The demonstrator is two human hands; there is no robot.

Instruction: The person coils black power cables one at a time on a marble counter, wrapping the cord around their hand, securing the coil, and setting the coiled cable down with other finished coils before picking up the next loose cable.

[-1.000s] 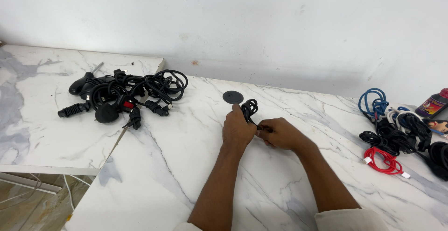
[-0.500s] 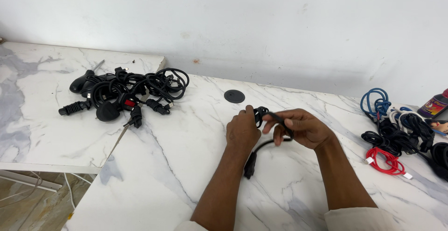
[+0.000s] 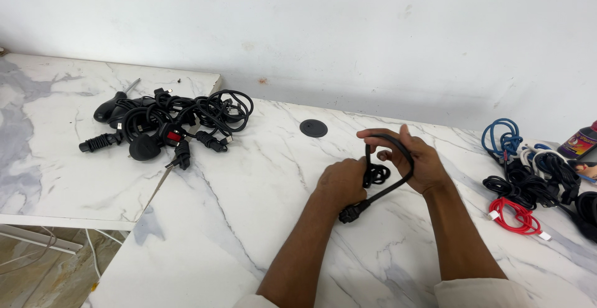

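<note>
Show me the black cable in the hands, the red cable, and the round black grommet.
black cable (image 3: 398, 182), head view, on its loop's lower strand.
red cable (image 3: 513, 213), head view, on its coil.
round black grommet (image 3: 313, 128), head view, on its centre.

White marble-patterned table (image 3: 249, 202): black cable tangle with plugs (image 3: 168, 121) at left; round black grommet cap (image 3: 313, 128) mid-rear; blue (image 3: 501, 139), black (image 3: 528, 183), red coiled cables (image 3: 513, 213) at right.

We see one printed package only: a small dark pack (image 3: 581, 143) with red, yellow and purple print, lying tilted at the far right edge of the bench (image 3: 261, 190) against the wall, cut off by the frame; no signs or screens show.
</note>
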